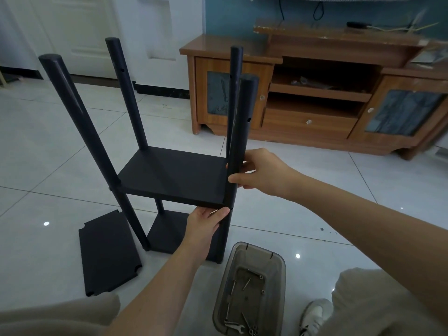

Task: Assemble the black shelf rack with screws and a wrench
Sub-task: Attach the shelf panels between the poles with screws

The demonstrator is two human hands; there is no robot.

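Note:
The black shelf rack (174, 175) stands on the tiled floor with several upright round posts, a middle board and a bottom board (167, 231). My right hand (259, 172) grips the near right post (240, 141) just above the middle board. Under that board's near right corner, my left hand (206, 223) holds the edge, thumb against the post. A loose black shelf board (109, 253) lies flat on the floor to the left. A clear plastic tray (249, 287) by my knees holds several screws and a small wrench (235, 326).
A wooden TV cabinet (315, 98) stands against the blue wall behind the rack. White doors are at the back left. My knees and one white shoe (312, 316) frame the bottom of the view. Open tile floor lies to the left and right of the rack.

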